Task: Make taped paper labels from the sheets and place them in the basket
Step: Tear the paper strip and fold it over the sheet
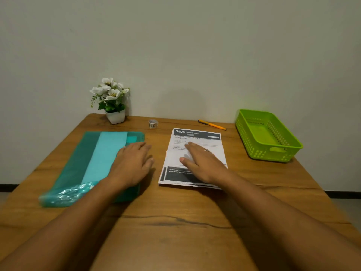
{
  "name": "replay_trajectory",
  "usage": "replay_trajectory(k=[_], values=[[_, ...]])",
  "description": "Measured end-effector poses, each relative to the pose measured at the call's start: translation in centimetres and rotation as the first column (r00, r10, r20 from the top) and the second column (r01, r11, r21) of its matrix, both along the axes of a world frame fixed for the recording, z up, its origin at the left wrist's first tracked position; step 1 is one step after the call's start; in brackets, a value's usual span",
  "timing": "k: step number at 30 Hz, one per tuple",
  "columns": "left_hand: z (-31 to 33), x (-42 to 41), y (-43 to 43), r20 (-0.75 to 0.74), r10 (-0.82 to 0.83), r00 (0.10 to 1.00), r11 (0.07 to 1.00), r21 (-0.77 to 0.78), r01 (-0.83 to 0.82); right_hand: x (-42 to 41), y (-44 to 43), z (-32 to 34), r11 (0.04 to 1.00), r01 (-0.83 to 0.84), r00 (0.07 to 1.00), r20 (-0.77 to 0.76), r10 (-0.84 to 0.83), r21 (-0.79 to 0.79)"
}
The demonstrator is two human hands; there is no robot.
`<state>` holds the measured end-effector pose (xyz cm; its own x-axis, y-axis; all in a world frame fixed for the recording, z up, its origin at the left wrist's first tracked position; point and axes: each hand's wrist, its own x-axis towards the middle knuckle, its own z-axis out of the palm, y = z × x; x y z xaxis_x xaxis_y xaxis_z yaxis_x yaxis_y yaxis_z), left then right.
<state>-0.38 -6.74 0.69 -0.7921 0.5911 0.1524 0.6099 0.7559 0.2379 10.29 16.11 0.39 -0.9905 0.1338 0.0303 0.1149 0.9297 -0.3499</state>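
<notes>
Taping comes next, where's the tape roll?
Head view: the tape roll sits far centre-left on the table, between the flower pot and the orange pen.

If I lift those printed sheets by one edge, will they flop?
Probably: the printed sheets look thin and lie loose. Their near edges fan apart, so they may slide off each other. Likely light; the right hand lying flat on them seems enough to pin them.

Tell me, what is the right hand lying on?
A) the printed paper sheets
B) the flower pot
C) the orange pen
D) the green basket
A: the right hand lies flat, fingers straight, on the printed paper sheets in the middle of the table.
</notes>
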Motion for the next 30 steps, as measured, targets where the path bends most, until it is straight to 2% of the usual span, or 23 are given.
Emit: replay_trajectory(k=[4, 8, 10, 13, 18, 21, 26, 30], values=[[1.6, -1.4, -7.0, 0.073, 0.106, 0.992, 0.994, 0.031, -0.108, -2.0, -6.6, 0.2, 0.979, -0.201, 0.979, -0.029, 0.2, -0.018], [2.3, -1.7, -13.5, 0.213, 0.211, 0.954, 0.971, -0.159, -0.179, -3.8, -13.0, 0.0, 0.925, -0.378, 0.926, -0.021, 0.378, -0.024], [2.0, -1.5, -15.5, 0.283, 0.207, 0.937, 0.974, -0.155, -0.168, -4.4, -15.5, -0.1, 0.904, -0.427, 0.904, -0.027, 0.426, -0.018], [1.7, -1.2, -16.7, 0.327, 0.158, 0.932, 0.987, -0.064, -0.146, -5.6, -17.7, -0.4, 0.894, -0.44, 0.895, 0.035, 0.444, -0.086], [1.9, -1.5, -17.5, 0.474, 0.126, 0.871, 0.986, 0.038, -0.163, -6.7, -18.2, 0.0, 0.909, -0.343, 0.927, 0.071, 0.368, -0.236], [1.5, -1.7, -18.1, 0.568, 0.06, 0.821, 0.992, 0.057, -0.112, -7.2, -18.2, 0.2, 0.908, -0.356, 0.917, 0.103, 0.385, -0.22], [0.7, -0.7, -18.6, 0.491, 0.04, 0.87, 0.998, 0.021, -0.057, -6.9, -18.0, 0.1, 0.903, -0.396, 0.896, 0.145, 0.42, -0.167], [-1.1, 0.1, -19.0, 0.292, 0.05, 0.955, 0.998, 0.02, -0.058, -6.3, -18.2, -0.6, 0.895, -0.445, 0.886, 0.126, 0.446, -0.034]])
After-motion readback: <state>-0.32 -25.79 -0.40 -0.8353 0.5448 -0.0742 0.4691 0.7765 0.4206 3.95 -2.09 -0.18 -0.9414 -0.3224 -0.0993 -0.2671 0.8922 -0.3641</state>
